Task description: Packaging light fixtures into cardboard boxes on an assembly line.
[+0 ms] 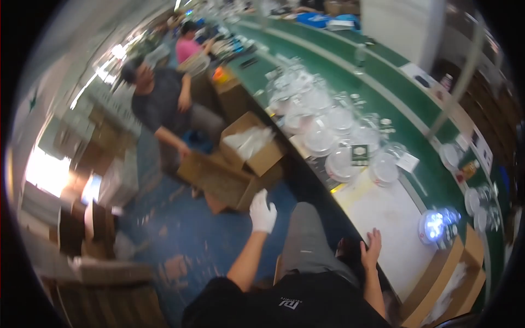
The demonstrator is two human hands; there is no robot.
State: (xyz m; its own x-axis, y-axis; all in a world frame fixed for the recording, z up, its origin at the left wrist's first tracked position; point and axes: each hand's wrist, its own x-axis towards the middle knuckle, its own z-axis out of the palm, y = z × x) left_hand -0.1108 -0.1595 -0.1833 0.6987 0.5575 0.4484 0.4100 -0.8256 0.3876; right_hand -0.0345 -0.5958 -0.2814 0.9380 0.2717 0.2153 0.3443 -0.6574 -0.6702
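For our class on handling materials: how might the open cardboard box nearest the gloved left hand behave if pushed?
The cardboard box is probably light for its size, given its thin-looking walls. It may flex around its open top. The co-worker's hand at its left end might resist a push.

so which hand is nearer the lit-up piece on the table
Right. The right hand is left of the lit-up piece, by the table; the gloved left hand is much farther left.

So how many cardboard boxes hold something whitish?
2: a middle box, left of the bench beyond your left hand, and a lower-right box near your right hand. Blurred boxes at far left may hide more.
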